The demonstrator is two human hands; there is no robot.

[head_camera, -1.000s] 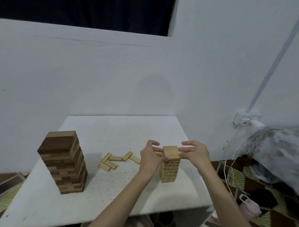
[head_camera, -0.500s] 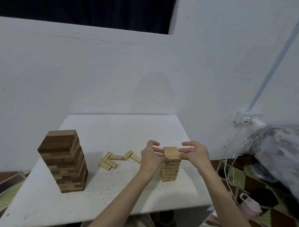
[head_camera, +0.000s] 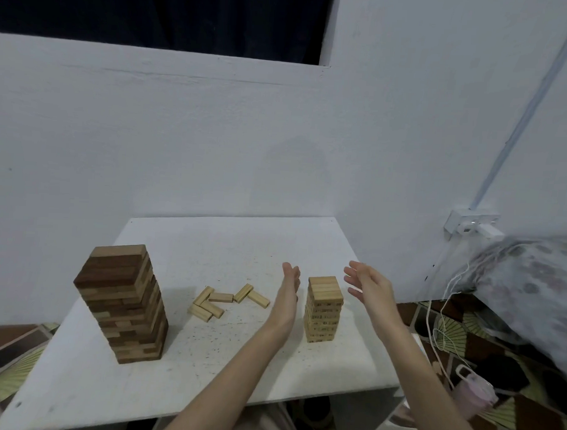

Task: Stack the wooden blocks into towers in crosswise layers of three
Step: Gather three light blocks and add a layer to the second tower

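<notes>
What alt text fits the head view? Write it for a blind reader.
Two open hands, left hand and right hand, flank a small light block tower without touching it. Loose blocks and a taller dark tower stand left on the white table.

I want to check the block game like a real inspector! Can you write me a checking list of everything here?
Surface: white speckled tabletop, against the wall.
Job's things: tall dark brown wooden block tower; shorter pale wooden block tower; six loose pale wooden blocks lying between them.
Clutter: nothing seen on the table.
Hands: left hand and right hand open, either side of the pale tower, fingers not touching it.
Cables: white cable hanging from the white wall socket.
Surroundings: grey patterned cushion, pink lidded container on the patterned floor.
</notes>
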